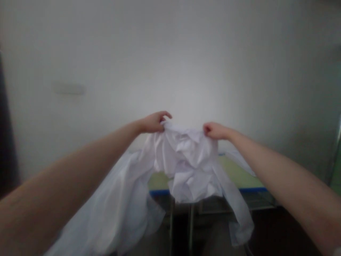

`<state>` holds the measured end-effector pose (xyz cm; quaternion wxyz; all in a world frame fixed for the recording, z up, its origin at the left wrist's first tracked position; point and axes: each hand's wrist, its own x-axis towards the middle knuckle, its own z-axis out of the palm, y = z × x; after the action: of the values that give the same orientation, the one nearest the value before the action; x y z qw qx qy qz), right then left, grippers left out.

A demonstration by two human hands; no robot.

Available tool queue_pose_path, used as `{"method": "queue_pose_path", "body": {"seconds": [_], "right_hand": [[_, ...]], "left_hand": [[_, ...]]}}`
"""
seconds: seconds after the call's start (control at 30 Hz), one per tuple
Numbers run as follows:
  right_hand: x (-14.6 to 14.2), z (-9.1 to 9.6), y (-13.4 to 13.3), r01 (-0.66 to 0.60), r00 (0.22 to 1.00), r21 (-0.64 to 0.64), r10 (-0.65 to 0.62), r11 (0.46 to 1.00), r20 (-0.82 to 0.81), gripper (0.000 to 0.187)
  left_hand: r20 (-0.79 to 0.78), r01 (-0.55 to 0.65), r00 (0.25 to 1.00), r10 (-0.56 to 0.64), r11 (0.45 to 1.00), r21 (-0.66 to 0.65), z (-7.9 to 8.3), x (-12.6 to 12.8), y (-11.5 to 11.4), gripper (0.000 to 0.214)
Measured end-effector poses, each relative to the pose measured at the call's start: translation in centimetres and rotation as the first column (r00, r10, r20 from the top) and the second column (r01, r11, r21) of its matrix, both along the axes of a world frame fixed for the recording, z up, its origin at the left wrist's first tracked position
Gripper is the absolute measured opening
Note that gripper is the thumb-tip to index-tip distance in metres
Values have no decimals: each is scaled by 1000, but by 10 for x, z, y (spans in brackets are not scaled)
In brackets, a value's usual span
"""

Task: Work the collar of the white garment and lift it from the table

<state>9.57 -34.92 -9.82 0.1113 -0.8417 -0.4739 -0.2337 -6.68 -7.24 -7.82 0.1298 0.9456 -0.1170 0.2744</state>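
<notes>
A crumpled white shirt [191,163] hangs in the air in front of me, stretched between my two hands. My left hand [154,122] grips its top edge at the left, thumb and fingers closed on the cloth with one finger sticking out. At the right end of that edge, my right hand [215,130] is closed in a fist around the fabric. What looks like a sleeve dangles below my right hand, and a broad sweep of white cloth trails down at the lower left. The picture is blurred, so seams and buttons cannot be made out.
Behind the shirt stands a table with a pale green top [234,172] and a blue edge, on metal legs. More white cloth [241,161] lies on it at the right. A plain pale wall [170,64] rises beyond. A dark upright shape [7,142] is at the far left.
</notes>
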Motion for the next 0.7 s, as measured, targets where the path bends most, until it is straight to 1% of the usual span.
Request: {"method": "queue_pose_path", "body": {"seconds": [0.03,0.1,0.17,0.2,0.23,0.3,0.37,0.4,0.43,0.5,0.53,0.57,0.63,0.67,0.7], "right_hand": [[-3,3,0,-8,1000,26,9,1000,-12,25],[-6,8,1,-2,998,67,6,998,-55,38],[-9,12,2,26,995,67,-19,997,-95,48],[-11,14,3,40,994,57,-33,998,-108,50],[-12,16,2,47,992,40,-41,998,-122,50],[-15,19,0,28,984,-13,-30,1000,-174,42],[-17,19,-5,-25,970,-100,0,995,-242,37],[-17,19,-8,-55,961,-152,11,987,-277,40],[-18,18,-11,-82,949,-203,14,976,-316,49],[-21,15,-17,-118,908,-270,-7,956,-419,71],[-22,12,-19,-133,874,-283,-23,950,-486,79],[-24,8,-20,-150,832,-288,-36,946,-553,83],[-29,0,-18,-185,740,-301,-69,936,-669,84],[-32,-5,-16,-205,694,-320,-93,925,-714,82],[-34,-10,-13,-218,658,-350,-128,911,-742,80]], "left_hand": [[-50,10,999,-10,1000,-11,2,-1,-4,70],[-156,15,988,-14,1000,5,6,-1,-12,71],[-264,17,965,-8,999,33,7,1,-19,60],[-308,21,951,-8,999,39,6,3,-22,53],[-342,30,940,-14,999,40,4,6,-24,46],[-366,47,930,-22,997,59,-1,11,-27,36],[-345,41,938,14,988,150,-6,16,-29,32],[-325,28,945,45,976,217,-8,18,-30,31],[-300,11,951,78,958,285,-11,21,-31,32],[-258,-7,960,112,926,379,-15,24,-35,44],[-257,3,961,107,919,395,-18,25,-37,55],[-276,25,956,94,918,396,-21,26,-40,68],[-379,94,923,61,922,376,-29,27,-47,87],[-440,126,896,53,921,368,-34,28,-52,89],[-489,149,870,56,917,369,-39,30,-56,85]]}}
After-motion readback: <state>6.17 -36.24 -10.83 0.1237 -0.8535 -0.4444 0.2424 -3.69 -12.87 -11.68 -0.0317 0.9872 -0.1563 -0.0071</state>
